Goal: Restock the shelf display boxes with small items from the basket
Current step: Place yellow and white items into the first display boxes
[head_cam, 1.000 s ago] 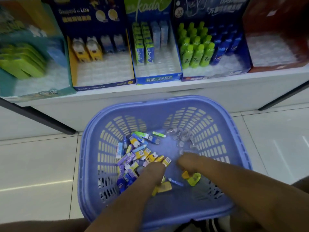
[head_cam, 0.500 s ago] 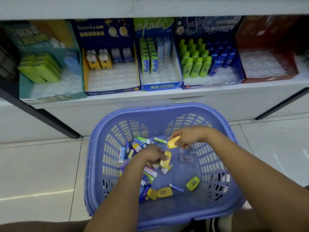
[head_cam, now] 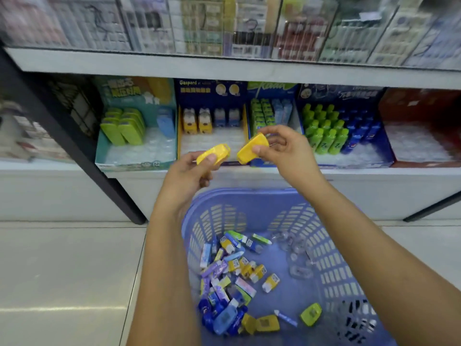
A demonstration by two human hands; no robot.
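Each hand, left hand and right hand, pinches a yellow item above the basket

This is a shop, seen at a retail shelving unit. Across the middle of the frame a white shelf carries a row of printed cardboard display boxes, side by side, each stocked with rows of identical small items such as green bottle-shaped pieces standing in clear moulded trays. Along the top, an upper shelf holds blurred packaged goods in a tight row. At lower centre a purple slotted plastic basket of loose small packaged items sits on a pale tiled floor.
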